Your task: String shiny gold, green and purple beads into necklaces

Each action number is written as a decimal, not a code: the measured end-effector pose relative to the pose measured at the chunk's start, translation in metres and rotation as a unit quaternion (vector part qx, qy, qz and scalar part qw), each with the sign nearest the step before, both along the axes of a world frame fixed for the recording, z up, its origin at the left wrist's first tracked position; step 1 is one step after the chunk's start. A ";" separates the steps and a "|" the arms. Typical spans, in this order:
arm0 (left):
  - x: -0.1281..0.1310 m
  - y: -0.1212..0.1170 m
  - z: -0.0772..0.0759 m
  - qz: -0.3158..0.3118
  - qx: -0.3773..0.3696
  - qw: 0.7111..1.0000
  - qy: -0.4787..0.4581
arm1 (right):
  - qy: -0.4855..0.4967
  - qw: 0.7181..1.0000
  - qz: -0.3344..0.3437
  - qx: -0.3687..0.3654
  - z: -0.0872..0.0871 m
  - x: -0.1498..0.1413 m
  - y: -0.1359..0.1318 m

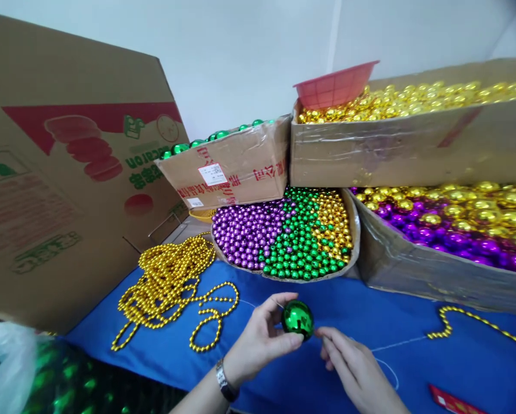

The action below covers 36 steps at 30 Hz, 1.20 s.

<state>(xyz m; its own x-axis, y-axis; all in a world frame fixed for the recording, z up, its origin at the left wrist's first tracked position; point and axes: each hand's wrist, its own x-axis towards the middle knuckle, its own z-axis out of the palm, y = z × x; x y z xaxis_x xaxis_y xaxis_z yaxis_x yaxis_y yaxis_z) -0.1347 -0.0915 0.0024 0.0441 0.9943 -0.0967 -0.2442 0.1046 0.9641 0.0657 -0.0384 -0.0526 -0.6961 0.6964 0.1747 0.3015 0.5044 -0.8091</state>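
Note:
My left hand (258,336) pinches a large shiny green ball (298,319) between thumb and fingers, just above the blue cloth (413,345). A wristwatch (225,382) sits on that wrist. My right hand (355,368) is beside the ball, fingertips close to its right side, pinching what looks like a thin white thread (387,345) that runs off across the cloth. Whether the thread enters the ball is too fine to tell.
A heap of gold bead strings (171,282) lies left. Behind is a tray of purple, green and gold beads (287,233). Cardboard boxes of gold (413,98), purple-and-gold (456,221) and green balls (223,135) are stacked behind and to the right. A tall carton (59,184) stands left; a bag of green balls (46,379) is near left.

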 end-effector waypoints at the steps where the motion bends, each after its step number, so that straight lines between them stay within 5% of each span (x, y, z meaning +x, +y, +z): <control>1: 0.001 0.003 0.002 -0.019 0.000 1.000 0.013 | 0.005 1.000 -0.002 -0.008 0.001 0.001 0.002; 5: 0.002 0.024 0.020 -0.055 0.053 0.995 0.059 | 0.031 0.999 -0.033 -0.029 0.006 0.016 0.013; 10: 0.000 0.084 0.040 0.046 0.128 0.980 0.146 | 0.031 0.988 -0.151 0.017 0.028 0.056 0.038; 14: 0.003 0.137 0.040 0.088 0.219 0.887 0.396 | 0.055 0.955 -0.289 0.044 0.051 0.084 0.051; 17: 0.009 0.164 0.035 0.060 0.252 0.803 0.537 | 0.069 0.951 -0.299 0.041 0.056 0.088 0.053; 22: 0.026 0.195 0.026 0.031 0.254 0.760 0.597 | 0.080 0.961 -0.266 0.003 0.042 0.077 0.052; 27: 0.042 0.229 0.025 0.029 0.247 0.749 0.614 | 0.078 0.961 -0.265 -0.002 0.030 0.074 0.054; 31: 0.054 0.252 0.025 0.025 0.236 0.767 0.596 | 0.077 0.960 -0.269 -0.021 0.028 0.069 0.053; 36: 0.056 0.238 0.034 0.040 0.219 0.819 0.530 | 0.060 0.961 -0.269 0.019 0.020 0.068 0.049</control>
